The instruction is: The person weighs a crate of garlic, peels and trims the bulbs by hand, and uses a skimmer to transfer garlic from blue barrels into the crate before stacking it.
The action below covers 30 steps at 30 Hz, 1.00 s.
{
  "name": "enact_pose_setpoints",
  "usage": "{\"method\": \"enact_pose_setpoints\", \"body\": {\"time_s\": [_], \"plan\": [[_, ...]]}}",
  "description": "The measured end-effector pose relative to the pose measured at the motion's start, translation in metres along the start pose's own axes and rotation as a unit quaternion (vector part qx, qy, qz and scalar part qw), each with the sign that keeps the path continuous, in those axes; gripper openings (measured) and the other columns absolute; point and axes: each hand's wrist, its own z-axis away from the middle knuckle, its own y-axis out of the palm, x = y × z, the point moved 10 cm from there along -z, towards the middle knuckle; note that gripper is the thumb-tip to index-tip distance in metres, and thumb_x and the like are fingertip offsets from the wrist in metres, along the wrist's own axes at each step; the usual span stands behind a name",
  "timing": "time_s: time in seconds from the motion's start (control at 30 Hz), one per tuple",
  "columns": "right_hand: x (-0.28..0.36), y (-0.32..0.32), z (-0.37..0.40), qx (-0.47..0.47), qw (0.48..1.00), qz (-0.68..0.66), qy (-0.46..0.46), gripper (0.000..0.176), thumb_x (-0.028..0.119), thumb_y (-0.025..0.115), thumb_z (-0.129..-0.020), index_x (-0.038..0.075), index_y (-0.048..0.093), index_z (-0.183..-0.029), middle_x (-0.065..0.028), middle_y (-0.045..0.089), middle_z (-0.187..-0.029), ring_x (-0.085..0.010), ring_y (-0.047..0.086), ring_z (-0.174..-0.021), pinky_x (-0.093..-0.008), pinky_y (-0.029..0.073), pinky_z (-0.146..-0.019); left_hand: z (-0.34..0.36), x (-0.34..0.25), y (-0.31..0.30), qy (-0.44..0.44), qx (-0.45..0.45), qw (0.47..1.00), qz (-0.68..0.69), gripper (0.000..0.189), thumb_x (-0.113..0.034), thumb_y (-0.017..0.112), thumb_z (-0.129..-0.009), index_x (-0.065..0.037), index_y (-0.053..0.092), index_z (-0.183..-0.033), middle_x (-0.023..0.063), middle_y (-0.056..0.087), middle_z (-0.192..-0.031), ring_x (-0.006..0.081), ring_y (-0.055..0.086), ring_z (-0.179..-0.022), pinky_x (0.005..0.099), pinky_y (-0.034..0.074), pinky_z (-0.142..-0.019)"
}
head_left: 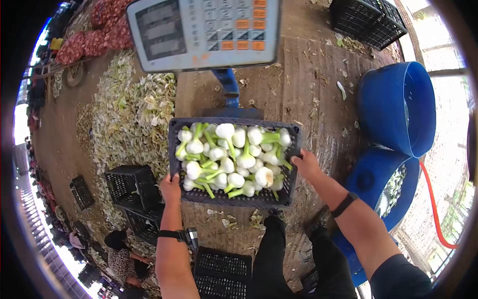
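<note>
A black plastic crate [234, 202] full of white garlic bulbs [235, 180] with short green stems is between my hands. My left hand [170, 188] grips its left end near the front corner, thumb over the rim. At the opposite end, my right hand [306, 164] is closed round the right rim. Just beyond the crate is a blue scale post [227, 82], topped by a grey display panel [206, 35] with number keys. The crate overlaps the scale's base in this view.
Blue barrels [383, 109] stand on the right, one with garlic inside, beside a red hose [432, 204]. Black crates [132, 187] sit at left, others [222, 271] near my legs. Leaf scraps [132, 104] cover the left floor, with red net sacks [94, 37] beyond. A person [124, 256] is at lower left.
</note>
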Motion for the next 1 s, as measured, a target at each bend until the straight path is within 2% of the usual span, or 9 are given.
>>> {"method": "enact_pose_setpoints", "body": {"time_s": [0.17, 0.37, 0.5, 0.57, 0.67, 0.73, 0.87, 0.9, 1.0], "plan": [[0.048, 0.058, -0.043, 0.08, 0.991, -0.11, -0.005, 0.023, 0.017, 0.066, -0.084, 0.0, 0.064, -0.099, -0.0121, 0.068, -0.084, -0.0245, 0.065, -0.077, -0.0402, 0.049, -0.071, -0.032, 0.014, -0.023, -0.03, -0.004, 0.999, 0.03, 0.022, -0.02, 0.066, -0.089, 0.002, 0.063, -0.09, 0.0141, 0.059, -0.069, 0.023, 0.055, -0.063, 0.0385, 0.044, -0.065], [0.063, 0.062, -0.043, 0.063, 0.998, 0.0, 0.02, 0.018, 0.015, 0.065, -0.084, 0.001, 0.066, -0.096, -0.0117, 0.069, -0.085, -0.0233, 0.066, -0.076, -0.0399, 0.05, -0.069, -0.024, 0.008, -0.033, -0.054, 0.035, 0.998, 0.003, 0.022, -0.018, 0.064, -0.092, 0.004, 0.065, -0.098, 0.0091, 0.064, -0.08, 0.0151, 0.056, -0.073, 0.0329, 0.045, -0.068], [0.073, 0.056, -0.033, 0.046, 0.998, 0.033, 0.024, 0.029, 0.018, 0.066, -0.083, -0.001, 0.063, -0.106, -0.0145, 0.068, -0.092, -0.0282, 0.067, -0.088, -0.0402, 0.051, -0.077, -0.021, 0.025, -0.018, -0.021, 0.059, 0.997, -0.033, 0.033, -0.023, 0.064, -0.092, 0.005, 0.061, -0.11, 0.0175, 0.065, -0.098, 0.0249, 0.06, -0.086, 0.0388, 0.047, -0.079], [0.078, 0.038, -0.022, -0.028, 0.999, 0.035, -0.011, 0.032, 0.018, 0.064, -0.085, 0.0, 0.059, -0.111, -0.0144, 0.067, -0.097, -0.0277, 0.066, -0.091, -0.0394, 0.051, -0.078, -0.001, -0.004, -0.051, 0.088, -0.136, 0.972, -0.169, 0.05, -0.027, 0.065, -0.09, 0.005, 0.053, -0.126, 0.0262, 0.055, -0.124, 0.0358, 0.054, -0.112, 0.0451, 0.043, -0.097], [0.062, 0.023, 0.024, -0.135, 0.939, 0.264, -0.177, 0.025, 0.022, 0.057, -0.088, 0.001, 0.059, -0.102, -0.0196, 0.066, -0.096, -0.0369, 0.065, -0.091, -0.0451, 0.051, -0.079, 0.063, -0.01, -0.069, -0.059, -0.121, 0.987, -0.085, 0.066, -0.032, 0.064, -0.09, 0.006, 0.041, -0.139, 0.0308, 0.042, -0.138, 0.0451, 0.04, -0.128, 0.0509, 0.034, -0.108], [0.064, 0.018, 0.072, 0.007, 0.953, 0.282, -0.113, 0.022, 0.021, 0.055, -0.086, 0.001, 0.06, -0.094, -0.0227, 0.065, -0.093, -0.0415, 0.063, -0.09, -0.0494, 0.051, -0.079, 0.132, 0.012, -0.049, -0.066, -0.116, 0.988, -0.082, 0.063, -0.03, 0.062, -0.091, 0.005, 0.041, -0.138, 0.0305, 0.043, -0.135, 0.0458, 0.043, -0.124, 0.0531, 0.034, -0.106], [-0.003, -0.004, 0.17, 0.135, 0.921, 0.357, -0.074, 0.016, 0.017, 0.057, -0.081, 0.003, 0.065, -0.079, -0.0221, 0.066, -0.085, -0.0393, 0.065, -0.084, -0.049, 0.053, -0.076, 0.3, -0.006, 0.018, -0.15, 0.199, 0.967, -0.056, 0.052, -0.032, 0.065, -0.087, 0.002, 0.053, -0.125, 0.0256, 0.056, -0.116, 0.0421, 0.052, -0.111, 0.0501, 0.041, -0.097], [-0.052, -0.006, 0.199, 0.177, 0.902, 0.384, -0.09, 0.017, 0.017, 0.057, -0.081, 0.004, 0.067, -0.077, -0.0213, 0.066, -0.085, -0.0387, 0.066, -0.086, -0.048, 0.054, -0.077, 0.342, -0.028, 0.021, -0.06, 0.2, 0.976, -0.057, 0.054, -0.032, 0.067, -0.085, 0.001, 0.053, -0.126, 0.025, 0.057, -0.115, 0.0406, 0.054, -0.11, 0.05, 0.042, -0.096], [-0.073, -0.036, 0.278, 0.25, 0.835, 0.456, -0.18, 0.019, 0.02, 0.058, -0.083, 0.005, 0.069, -0.077, -0.0167, 0.068, -0.083, -0.0363, 0.067, -0.088, -0.0458, 0.054, -0.077, 0.451, -0.033, 0.034, -0.187, 0.319, 0.929, -0.018, 0.06, -0.036, 0.067, -0.086, 0.0, 0.051, -0.132, 0.0237, 0.056, -0.121, 0.0393, 0.052, -0.118, 0.048, 0.042, -0.1]]}}
